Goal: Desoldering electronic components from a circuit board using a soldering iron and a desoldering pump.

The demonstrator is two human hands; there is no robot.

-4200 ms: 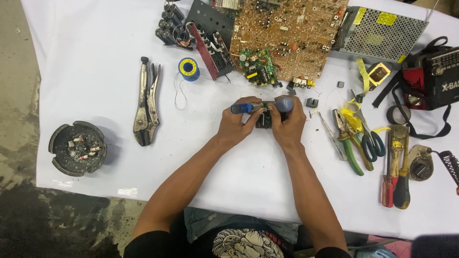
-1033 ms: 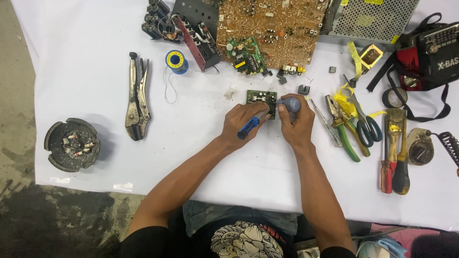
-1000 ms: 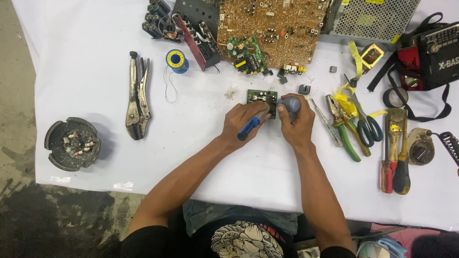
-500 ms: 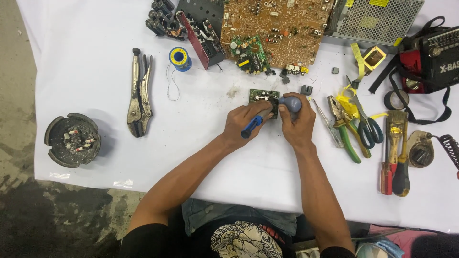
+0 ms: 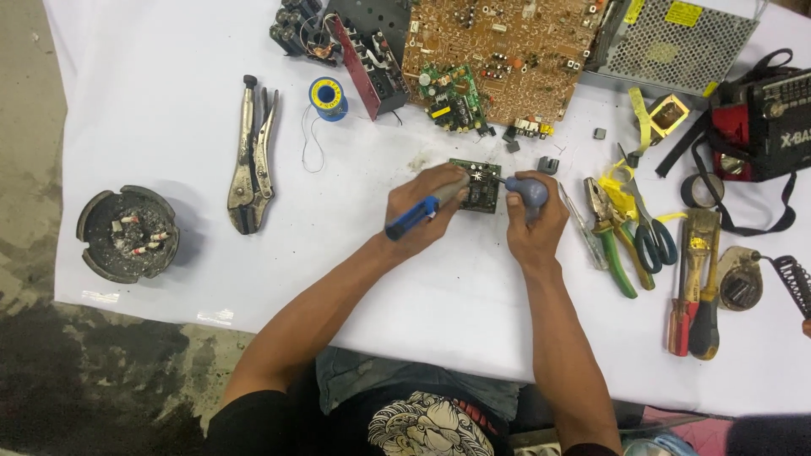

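- The left hand (image 5: 422, 207) has its grip closed around a blue-handled soldering iron (image 5: 420, 213); the fingers wrap the handle, and the tip end points at the small dark-green circuit board (image 5: 477, 184).
- The right hand (image 5: 534, 224) has its grip closed on a grey-blue rubber bulb with a thin nozzle (image 5: 525, 190); the nozzle points left and reaches the board's right edge.
- The small board lies flat on the white-covered bench (image 5: 169, 101), between the two hands and just beyond their fingertips. Whether the iron's tip touches the board cannot be told.
- Just beyond the board lie a few small loose dark parts (image 5: 547, 165), and further up a large brown circuit board (image 5: 498, 51) with a smaller green board (image 5: 452, 97) resting on it.
- Left of the hands, well apart, lie silver locking pliers (image 5: 252, 160) and a blue-and-yellow spool of solder wire (image 5: 328, 97) with a loose strand trailing.
- Near the bench's left edge sits a round dark ashtray with cigarette ends (image 5: 127, 234).
- Right of the right hand, near it, lie green-handled pliers (image 5: 615, 232), blue-handled scissors (image 5: 652, 236) and red-and-yellow screwdrivers (image 5: 694, 287).
- At the far right stand a red-and-black radio with a strap (image 5: 764, 118) and a perforated metal case (image 5: 676, 38).
- Nothing lies between the hands and the small board.
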